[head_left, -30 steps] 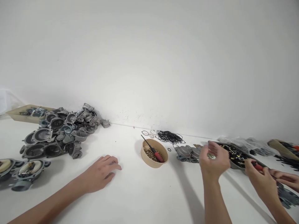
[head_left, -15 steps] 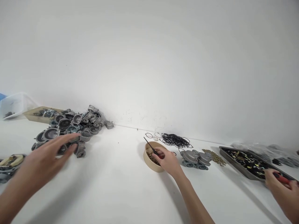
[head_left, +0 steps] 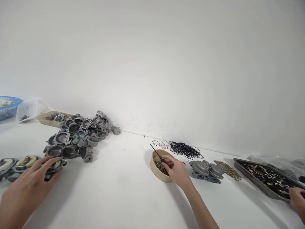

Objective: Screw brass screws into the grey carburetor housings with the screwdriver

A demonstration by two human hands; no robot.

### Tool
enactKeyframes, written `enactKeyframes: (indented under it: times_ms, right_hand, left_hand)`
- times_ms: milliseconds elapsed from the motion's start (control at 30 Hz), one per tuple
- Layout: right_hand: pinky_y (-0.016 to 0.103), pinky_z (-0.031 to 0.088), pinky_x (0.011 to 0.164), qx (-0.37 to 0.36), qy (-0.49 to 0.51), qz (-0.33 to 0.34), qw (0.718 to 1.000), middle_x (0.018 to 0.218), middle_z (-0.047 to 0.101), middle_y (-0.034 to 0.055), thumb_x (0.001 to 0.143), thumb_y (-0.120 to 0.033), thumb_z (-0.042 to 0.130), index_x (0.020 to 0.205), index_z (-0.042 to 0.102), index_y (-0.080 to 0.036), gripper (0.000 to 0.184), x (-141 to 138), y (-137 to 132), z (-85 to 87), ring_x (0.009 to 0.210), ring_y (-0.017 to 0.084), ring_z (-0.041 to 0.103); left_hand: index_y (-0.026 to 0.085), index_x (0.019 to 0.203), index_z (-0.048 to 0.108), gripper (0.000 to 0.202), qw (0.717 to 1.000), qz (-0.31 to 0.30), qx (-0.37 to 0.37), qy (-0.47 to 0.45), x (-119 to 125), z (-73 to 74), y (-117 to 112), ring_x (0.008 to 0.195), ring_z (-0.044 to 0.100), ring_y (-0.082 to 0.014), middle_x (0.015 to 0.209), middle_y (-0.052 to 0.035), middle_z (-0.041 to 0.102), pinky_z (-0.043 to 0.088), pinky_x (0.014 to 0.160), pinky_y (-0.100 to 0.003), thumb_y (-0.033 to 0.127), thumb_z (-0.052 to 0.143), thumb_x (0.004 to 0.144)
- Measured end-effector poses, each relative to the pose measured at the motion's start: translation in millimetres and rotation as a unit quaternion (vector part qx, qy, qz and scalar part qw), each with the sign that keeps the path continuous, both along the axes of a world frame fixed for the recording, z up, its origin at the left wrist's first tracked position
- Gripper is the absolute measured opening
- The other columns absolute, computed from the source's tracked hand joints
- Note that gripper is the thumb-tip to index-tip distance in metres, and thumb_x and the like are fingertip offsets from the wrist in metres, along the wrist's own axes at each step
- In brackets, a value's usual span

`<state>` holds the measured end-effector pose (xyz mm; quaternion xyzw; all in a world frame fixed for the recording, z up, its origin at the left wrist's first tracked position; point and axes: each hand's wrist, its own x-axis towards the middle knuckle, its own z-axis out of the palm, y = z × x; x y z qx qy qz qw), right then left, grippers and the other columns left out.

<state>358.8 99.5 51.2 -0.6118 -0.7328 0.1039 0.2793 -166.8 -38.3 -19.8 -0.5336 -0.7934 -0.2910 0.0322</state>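
Note:
My left hand [head_left: 28, 187] reaches out at the lower left, its fingers stretched over a grey metal casting with a cream insert [head_left: 56, 164]; two similar castings [head_left: 14, 163] lie just left of it. My right hand [head_left: 178, 171] is in a round beige bowl [head_left: 156, 170] of small brass screws, closed round a screwdriver whose black shaft [head_left: 156, 152] sticks up and to the left. Its handle is hidden under my fingers.
A heap of grey castings [head_left: 76, 136] lies at the back left, with a beige tray [head_left: 51, 117], clear box [head_left: 28, 109] and blue basket [head_left: 7, 105] beyond. Black O-rings [head_left: 184, 149], a grey casting [head_left: 207, 171], brass bits [head_left: 227, 170] and a dark tray [head_left: 254, 179] lie right; another person's hand [head_left: 296, 198] is there.
My left hand has moved left and down from the heap onto the casting with the cream insert. My right hand left the dark tray for the bowl and stays there. The view has shifted left.

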Motion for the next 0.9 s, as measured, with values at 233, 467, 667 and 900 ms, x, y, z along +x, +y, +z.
enactKeyframes:
  times_ms: [233,467,667,900]
  right_hand:
    - [0.042,0.062,0.079,0.017,0.012,0.006,1.000,0.096,0.085,0.0044,0.087,-0.036,0.062,0.111,0.080,-0.029,0.031,0.5,-0.1,0.4,0.086,0.029,0.080]
    - [0.041,0.064,0.078,0.026,0.019,0.018,0.999,0.094,0.085,0.0042,0.086,-0.037,0.062,0.110,0.080,-0.028,0.030,2.7,-0.5,1.2,0.086,0.029,0.081]
    - [0.043,0.064,0.078,0.093,0.009,0.012,0.996,0.100,0.084,0.0075,0.089,-0.042,0.061,0.109,0.080,-0.026,0.032,5.5,1.2,-1.8,0.089,0.031,0.080]
    - [0.050,0.062,0.092,0.153,-0.034,-0.008,0.988,0.118,0.081,0.0108,0.096,-0.043,0.056,0.121,0.079,-0.026,0.037,31.0,-3.0,11.6,0.108,0.034,0.076]
  left_hand:
    - [0.037,0.128,0.072,0.031,0.996,-0.081,0.031,0.024,37.4,-1.3,-9.1,0.104,0.080,-0.0303,0.146,-0.0023,0.070,0.065,0.070,-0.033,0.044,0.057,0.101]
    - [0.040,0.131,0.069,0.033,0.943,-0.315,0.104,0.009,97.9,-3.6,10.8,0.103,0.082,-0.0251,0.152,-0.0015,0.066,0.066,0.077,-0.027,0.029,0.057,0.102]
    - [0.033,0.125,0.070,0.036,0.874,-0.477,0.091,-0.030,147.0,10.7,50.7,0.110,0.077,-0.0259,0.154,-0.0082,0.061,0.063,0.093,-0.036,0.014,0.063,0.095]
    - [0.035,0.144,0.056,0.061,0.812,-0.574,0.051,-0.088,168.3,21.4,80.4,0.133,0.066,-0.0300,0.160,-0.0088,0.055,0.053,0.114,-0.046,0.009,0.068,0.090]
